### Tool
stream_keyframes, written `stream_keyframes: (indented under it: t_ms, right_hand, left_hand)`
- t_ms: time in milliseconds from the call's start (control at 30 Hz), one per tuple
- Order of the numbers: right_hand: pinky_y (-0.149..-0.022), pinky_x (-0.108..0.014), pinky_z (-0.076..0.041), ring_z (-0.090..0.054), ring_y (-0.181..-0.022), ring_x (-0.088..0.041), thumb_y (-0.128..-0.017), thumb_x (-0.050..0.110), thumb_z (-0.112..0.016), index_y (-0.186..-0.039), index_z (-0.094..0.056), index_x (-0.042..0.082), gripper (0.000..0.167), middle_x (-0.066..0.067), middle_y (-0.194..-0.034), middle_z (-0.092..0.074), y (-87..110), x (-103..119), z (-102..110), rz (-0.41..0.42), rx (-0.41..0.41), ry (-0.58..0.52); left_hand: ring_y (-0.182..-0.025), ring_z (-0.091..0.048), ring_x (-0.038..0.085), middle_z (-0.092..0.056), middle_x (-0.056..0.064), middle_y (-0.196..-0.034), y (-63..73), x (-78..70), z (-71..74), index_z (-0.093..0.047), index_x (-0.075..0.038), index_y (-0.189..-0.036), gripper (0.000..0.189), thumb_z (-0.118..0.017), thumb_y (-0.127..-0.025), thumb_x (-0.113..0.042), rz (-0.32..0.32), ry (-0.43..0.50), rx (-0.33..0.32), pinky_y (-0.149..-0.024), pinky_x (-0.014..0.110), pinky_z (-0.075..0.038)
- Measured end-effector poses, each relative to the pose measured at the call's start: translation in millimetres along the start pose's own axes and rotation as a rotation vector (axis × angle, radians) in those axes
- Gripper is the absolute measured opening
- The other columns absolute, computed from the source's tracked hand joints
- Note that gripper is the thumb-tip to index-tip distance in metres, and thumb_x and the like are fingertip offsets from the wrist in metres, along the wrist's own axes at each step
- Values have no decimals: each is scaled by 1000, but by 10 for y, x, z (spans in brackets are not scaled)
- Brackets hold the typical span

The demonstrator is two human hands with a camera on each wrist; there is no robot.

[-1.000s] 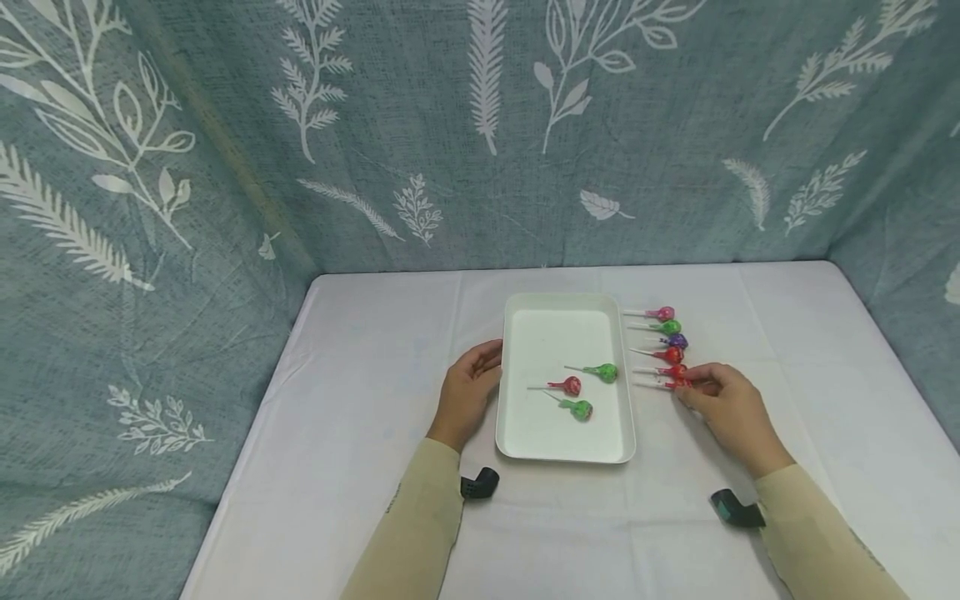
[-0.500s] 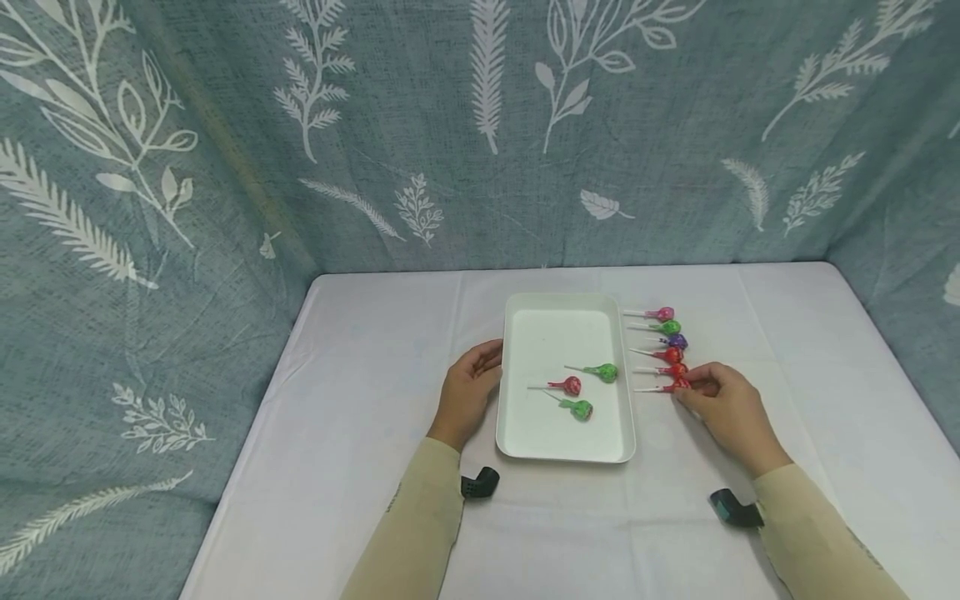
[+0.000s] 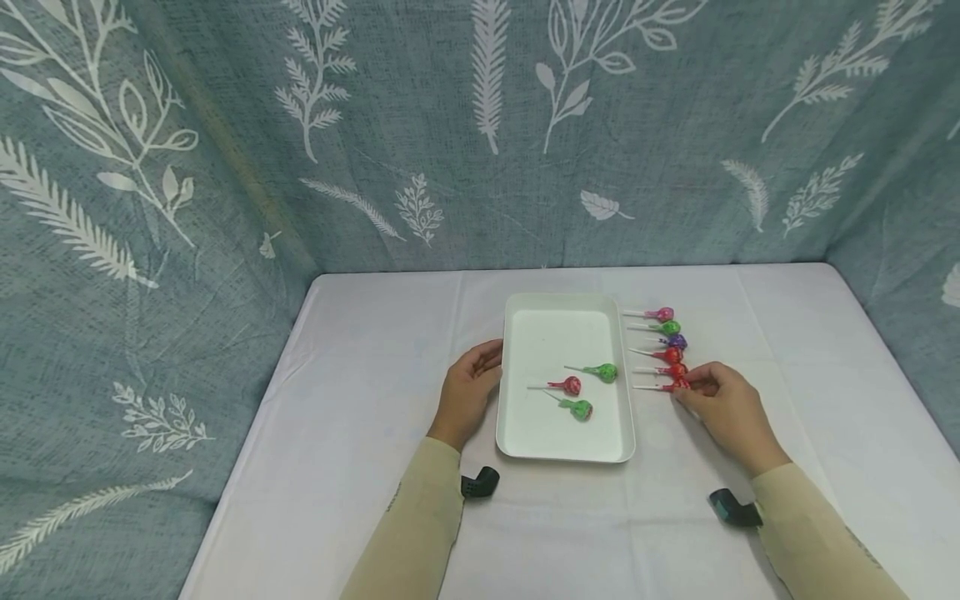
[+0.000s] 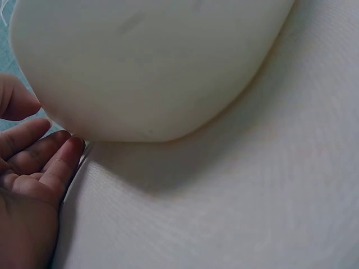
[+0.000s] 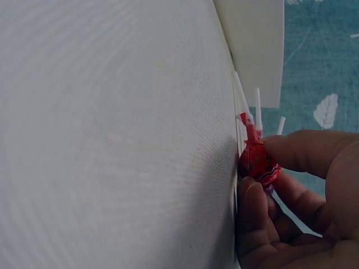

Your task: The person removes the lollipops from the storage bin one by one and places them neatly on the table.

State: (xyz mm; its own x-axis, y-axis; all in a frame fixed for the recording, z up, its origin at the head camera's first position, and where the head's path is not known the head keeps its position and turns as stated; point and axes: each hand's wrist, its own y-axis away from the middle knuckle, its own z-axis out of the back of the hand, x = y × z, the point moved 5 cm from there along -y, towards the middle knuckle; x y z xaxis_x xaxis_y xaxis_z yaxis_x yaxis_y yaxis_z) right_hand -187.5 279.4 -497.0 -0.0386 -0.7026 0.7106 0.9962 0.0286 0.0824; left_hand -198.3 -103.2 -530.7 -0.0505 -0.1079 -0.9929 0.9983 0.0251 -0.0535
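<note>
My right hand (image 3: 723,408) pinches a red-wrapped lollipop (image 5: 258,159) by its head, between thumb and fingers, at the near end of a column of lollipops right of the tray. Just beyond it lie two more red lollipops (image 3: 670,355), then a purple one (image 3: 677,342), a green one (image 3: 670,327) and a pink one (image 3: 663,314), sticks pointing left. My left hand (image 3: 467,400) rests its fingertips against the left side of the white tray (image 3: 555,333). Inside the tray are a red lollipop (image 3: 572,385) and two green lollipops (image 3: 606,372).
A white cloth (image 3: 375,358) covers the table. Patterned blue-green fabric (image 3: 450,167) hangs behind it and at both sides. Dark wrist devices (image 3: 480,483) stick out by both sleeves.
The pinched red lollipop's stick has swung slightly toward me and then a little back, staying at the column's near end. My left hand and the tray have not moved.
</note>
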Motion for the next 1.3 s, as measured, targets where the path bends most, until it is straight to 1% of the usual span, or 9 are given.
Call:
stream_keyframes:
  t_ms: [267, 400, 600, 733, 833, 967, 1033, 1167, 1300]
  right_hand:
    - [-70, -34, -55, -65, -96, -34, -103, 19, -76, -123, -65, -7, 35, -22, -110, -69, -4, -4, 11, -6, 2, -5]
    - [-70, -29, -58, -66, -98, -35, -105, 22, -74, -128, -63, -7, 38, -24, -116, -69, 9, -9, 38, -26, 1, -21]
    - [-69, -27, -58, -72, -97, -33, -113, 37, -61, -136, -60, -6, 49, -24, -119, -69, 7, -37, 123, -56, 4, -105]
    - [-75, -27, -57, -71, -104, -33, -116, 47, -50, -141, -58, -4, 58, -25, -125, -70, 0, -53, 170, -88, 4, -170]
    - [-85, -30, -56, -70, -115, -37, -116, 51, -44, -145, -56, -3, 62, -25, -135, -66, -3, -49, 182, -107, 14, -219]
    - [-92, -31, -55, -66, -124, -38, -116, 54, -40, -148, -54, -2, 66, -25, -145, -61, 3, -29, 181, -122, 29, -264]
    - [-91, -25, -56, -66, -123, -36, -116, 55, -40, -148, -54, -2, 66, -24, -145, -61, 7, -16, 184, -122, 26, -272]
    - [-87, -17, -56, -67, -116, -22, -118, 49, -40, -145, -55, -3, 60, -24, -142, -63, 8, 19, 215, -90, -6, -297]
    - [-88, -15, -57, -67, -110, -13, -119, 42, -40, -141, -56, -5, 55, -25, -139, -63, 1, 48, 236, -51, -32, -343]
  left_hand:
    - [-132, -65, 20, -69, 6, -143, -2, 4, -1, -64, -3, -148, 43, -62, -106, -8, 6, 15, 3, -112, 32, -52]
    - [-132, -65, 20, -69, 6, -143, -3, 5, -3, -63, -2, -148, 43, -62, -106, -8, 0, 20, 7, -113, 33, -51]
    - [-132, -65, 20, -69, 6, -143, -5, 7, 0, -63, -2, -149, 43, -62, -106, -9, -5, 8, 4, -112, 32, -52]
    - [-132, -65, 20, -69, 7, -143, -6, 8, 1, -63, -2, -149, 43, -62, -106, -9, -8, 12, 6, -112, 33, -52]
    - [-132, -65, 20, -69, 7, -143, -8, 8, 1, -63, -3, -149, 43, -62, -106, -9, -8, 12, 5, -112, 33, -52]
    - [-132, -65, 20, -68, 7, -143, -5, 9, 1, -64, -3, -149, 43, -62, -106, -9, -4, 9, 3, -112, 33, -52]
    - [-132, -65, 21, -68, 8, -143, -4, 12, 3, -64, -2, -148, 43, -62, -106, -9, -4, 10, 1, -112, 33, -52]
    - [-133, -65, 22, -68, 8, -144, -7, 19, 6, -64, -3, -148, 43, -63, -106, -8, -1, 14, 0, -112, 34, -52]
    - [-132, -65, 21, -68, 6, -143, -6, 10, 8, -64, -3, -148, 43, -63, -106, -9, 5, 12, 2, -112, 33, -52]
